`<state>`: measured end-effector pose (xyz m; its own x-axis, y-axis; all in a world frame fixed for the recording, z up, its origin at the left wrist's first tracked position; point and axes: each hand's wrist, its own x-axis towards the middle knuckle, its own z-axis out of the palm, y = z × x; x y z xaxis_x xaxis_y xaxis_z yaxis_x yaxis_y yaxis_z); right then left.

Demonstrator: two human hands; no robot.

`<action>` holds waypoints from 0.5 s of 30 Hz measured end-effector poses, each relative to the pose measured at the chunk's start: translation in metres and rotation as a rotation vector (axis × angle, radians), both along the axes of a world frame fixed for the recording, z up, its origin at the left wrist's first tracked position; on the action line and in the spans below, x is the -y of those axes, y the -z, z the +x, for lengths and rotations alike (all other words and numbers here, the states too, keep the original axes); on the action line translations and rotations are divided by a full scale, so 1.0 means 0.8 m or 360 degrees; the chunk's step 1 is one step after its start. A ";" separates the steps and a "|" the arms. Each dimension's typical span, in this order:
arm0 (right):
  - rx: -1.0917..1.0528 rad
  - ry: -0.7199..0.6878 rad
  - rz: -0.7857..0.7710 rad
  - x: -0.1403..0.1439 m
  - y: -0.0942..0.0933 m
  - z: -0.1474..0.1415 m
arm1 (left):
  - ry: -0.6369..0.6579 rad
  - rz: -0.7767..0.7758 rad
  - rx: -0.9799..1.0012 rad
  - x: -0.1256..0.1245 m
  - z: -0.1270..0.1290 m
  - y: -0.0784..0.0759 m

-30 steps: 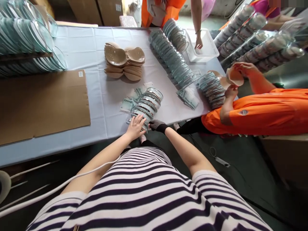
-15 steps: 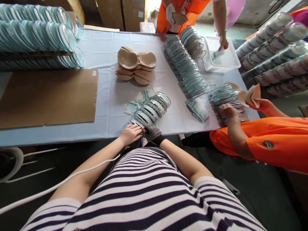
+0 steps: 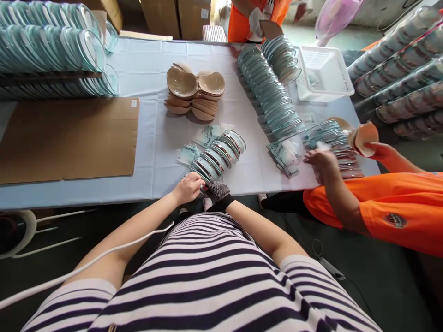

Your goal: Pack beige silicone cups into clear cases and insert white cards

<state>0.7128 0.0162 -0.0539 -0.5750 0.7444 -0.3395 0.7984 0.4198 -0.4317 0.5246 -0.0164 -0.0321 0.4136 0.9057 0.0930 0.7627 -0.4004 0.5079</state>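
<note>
My left hand [image 3: 187, 187] is bare and curled at the near end of a short row of clear plastic shells [image 3: 218, 154] lying on the pale blue tablecloth [image 3: 152, 138]. My right hand [image 3: 217, 190], in a dark knit glove, presses against the same end of the row from the right. The two hands nearly meet at the table's near edge, pinching the nearest shell between them. Printed paper cards [image 3: 194, 146] lie beside the row. A stack of beige cups [image 3: 194, 92] sits further back.
A flat cardboard sheet [image 3: 65, 138] covers the table's left. Long rows of clear shells stand at the far left [image 3: 48, 46] and centre right [image 3: 270, 94]. A white basket [image 3: 323, 74] sits far right. A person in orange [image 3: 380, 203] works beside me; another stands at the far end.
My hands drew back from the row's top to its near end and closed together. The person in orange reached down to the cards. The far person's hand left the basket.
</note>
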 end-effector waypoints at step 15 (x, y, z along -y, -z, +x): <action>-0.0086 0.0105 -0.0569 -0.022 -0.018 -0.022 | -0.0524 -0.0345 0.0070 0.006 -0.018 0.059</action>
